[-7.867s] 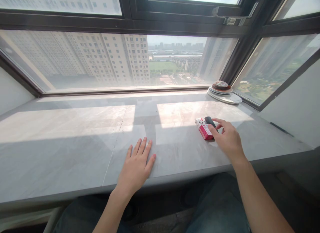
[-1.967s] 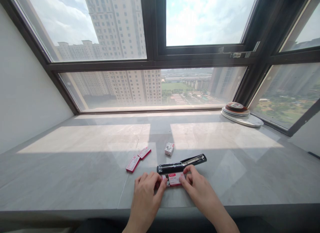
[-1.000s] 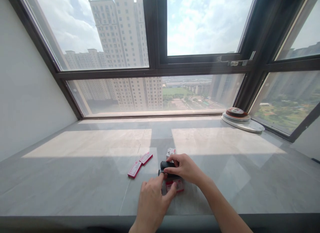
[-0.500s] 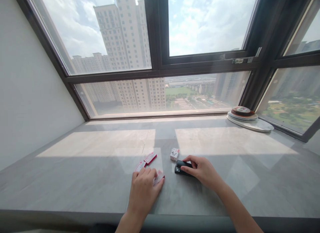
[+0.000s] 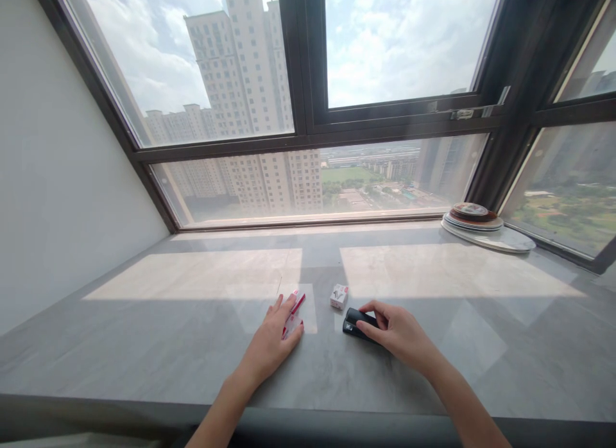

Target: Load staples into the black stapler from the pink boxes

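My left hand lies palm down over small red-and-white packets, its fingers spread and partly covering them, so their number is hard to tell. A black stapler rests on the grey surface, with my right hand closed round it, thumb on the near side and fingers on top. Just beyond the stapler's left end stands a small white box with red and dark print, touched by neither hand.
The grey marble-like sill runs up to a dark window frame. Stacked round plates or boards sit at the far right corner. A white wall bounds the left side.
My left hand has moved forward and left, its fingers now spread over the packets, which are closer together. The right hand still grips the stapler. The view has shifted slightly.
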A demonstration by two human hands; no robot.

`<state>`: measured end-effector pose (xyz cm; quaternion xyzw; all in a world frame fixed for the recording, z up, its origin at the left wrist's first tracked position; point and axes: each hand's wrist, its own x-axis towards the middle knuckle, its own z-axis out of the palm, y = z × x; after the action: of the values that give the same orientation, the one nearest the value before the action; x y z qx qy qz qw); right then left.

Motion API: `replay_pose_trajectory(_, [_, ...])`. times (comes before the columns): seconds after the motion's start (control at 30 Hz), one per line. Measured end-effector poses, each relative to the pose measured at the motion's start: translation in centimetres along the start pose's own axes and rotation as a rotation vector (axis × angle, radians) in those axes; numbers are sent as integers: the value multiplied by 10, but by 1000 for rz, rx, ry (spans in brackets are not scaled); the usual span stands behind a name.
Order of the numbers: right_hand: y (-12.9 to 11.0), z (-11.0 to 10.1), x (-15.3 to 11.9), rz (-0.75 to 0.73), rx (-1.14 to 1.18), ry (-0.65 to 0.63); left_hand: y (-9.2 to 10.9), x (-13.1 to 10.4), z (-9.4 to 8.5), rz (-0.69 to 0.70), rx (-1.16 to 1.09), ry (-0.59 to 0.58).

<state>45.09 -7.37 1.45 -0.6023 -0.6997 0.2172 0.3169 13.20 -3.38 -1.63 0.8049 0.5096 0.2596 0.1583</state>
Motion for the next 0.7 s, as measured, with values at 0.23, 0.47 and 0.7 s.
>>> replay_pose_trajectory(0.23, [10, 2, -14, 180, 128, -18, 46, 29, 52, -66, 145, 14])
replay_pose_trajectory(0.47, [16, 25, -11, 229, 229, 109, 89, 44, 83, -43, 266, 52])
replay_pose_trajectory(0.7, [-29, 66, -1, 55, 228, 33, 85, 5, 75, -89, 310, 113])
